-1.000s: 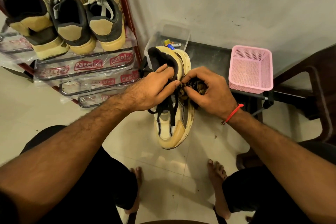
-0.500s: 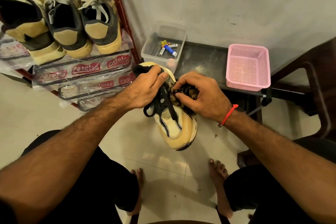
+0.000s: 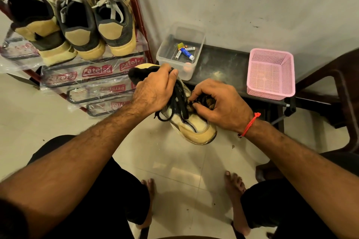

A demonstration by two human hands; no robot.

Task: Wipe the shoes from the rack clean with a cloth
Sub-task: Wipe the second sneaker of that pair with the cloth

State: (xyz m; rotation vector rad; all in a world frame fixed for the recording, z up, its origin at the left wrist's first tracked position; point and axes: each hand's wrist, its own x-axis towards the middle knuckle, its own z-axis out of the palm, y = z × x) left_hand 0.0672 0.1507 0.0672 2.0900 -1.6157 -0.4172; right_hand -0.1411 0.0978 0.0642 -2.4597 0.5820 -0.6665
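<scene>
A yellow and black shoe point(image 3: 196, 128) with black laces hangs in the air above the tiled floor, toe pointing toward me and to the right. My left hand point(image 3: 155, 91) grips it at the collar and tongue. My right hand point(image 3: 221, 105) presses a dark patterned cloth point(image 3: 207, 101) against the shoe's right side near the laces. Three more shoes point(image 3: 81, 23) stand heels out on the top shelf of the red shoe rack point(image 3: 93, 81) at the upper left.
A clear plastic box point(image 3: 180, 52) holding small items and a pink mesh basket point(image 3: 271, 73) sit on a low dark table point(image 3: 221, 64) against the wall. A dark chair point(image 3: 342, 91) stands at the right. My bare feet rest on the floor below.
The shoe has tilted, its toe swinging to the right and its heel dropping under my left hand. My right hand with the cloth has shifted a little along the shoe's side.
</scene>
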